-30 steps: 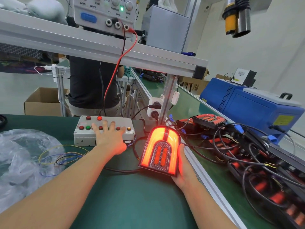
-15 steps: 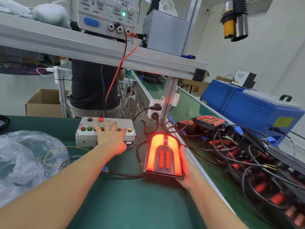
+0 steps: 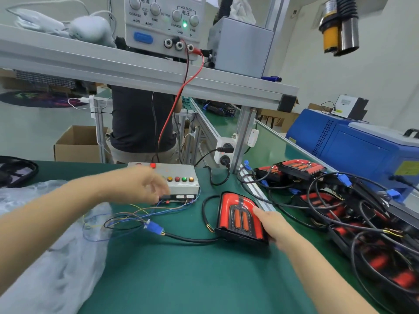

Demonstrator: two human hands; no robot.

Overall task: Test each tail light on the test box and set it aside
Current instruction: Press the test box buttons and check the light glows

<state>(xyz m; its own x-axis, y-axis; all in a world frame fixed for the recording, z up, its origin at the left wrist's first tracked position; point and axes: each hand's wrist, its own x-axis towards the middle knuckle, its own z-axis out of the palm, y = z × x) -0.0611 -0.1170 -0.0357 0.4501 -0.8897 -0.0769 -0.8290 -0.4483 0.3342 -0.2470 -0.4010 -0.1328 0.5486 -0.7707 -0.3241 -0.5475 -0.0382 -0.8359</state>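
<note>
At frame centre, left hand (image 3: pixel 145 185), blurred, grip unclear, reaches the test box (image 3: pixel 181 181) terminals; right hand (image 3: pixel 271 225) grasps the unlit tail light (image 3: pixel 238 216): steady it while freeing the leads

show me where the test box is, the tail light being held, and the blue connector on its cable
test box (image 3: pixel 181 173), head view, bare grey top face.
tail light (image 3: pixel 235 209), head view, red lens.
blue connector (image 3: pixel 154 228), head view, middle of the plug body.
</note>
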